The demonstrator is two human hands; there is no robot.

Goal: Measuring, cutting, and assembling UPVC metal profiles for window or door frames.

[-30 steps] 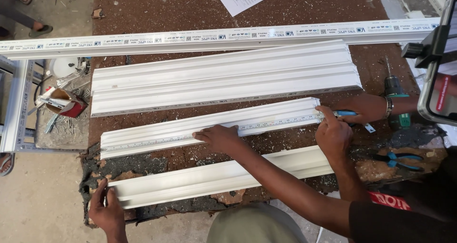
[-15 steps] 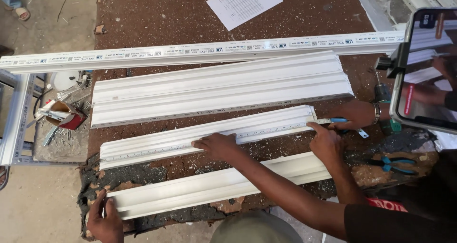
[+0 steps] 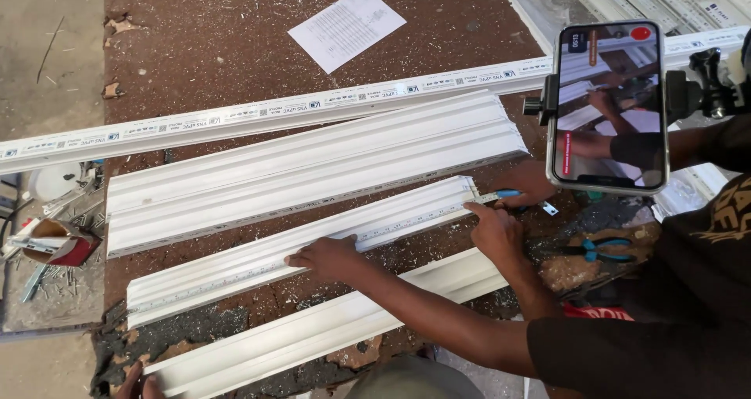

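Note:
Only the fingers of my left hand (image 3: 134, 380) show at the bottom left edge, gripping the near end of the lowest white moulding strip (image 3: 328, 332). My right hand is out of view. Above it lies a second white moulding (image 3: 258, 262) with a steel measuring tape (image 3: 407, 223) stretched along it. A co-worker in a black shirt presses the tape down with one hand (image 3: 332, 258) and pinches its right end with the other (image 3: 493, 231). Another person's hand (image 3: 532, 184) holds the tape's blue case.
A wide white profile (image 3: 313, 168) and a long printed white bar (image 3: 258, 117) lie further back on the brown, chip-strewn board. A phone on a mount (image 3: 610, 106) hangs at the right. Blue-handled pliers (image 3: 602, 250) lie at the right, paper sheets (image 3: 344, 27) behind, and tool clutter (image 3: 51, 239) at the left.
The view has tilted, so the phone now fills the upper right. My left hand has sunk almost out of the bottom edge. The co-worker's hands stay on the tape.

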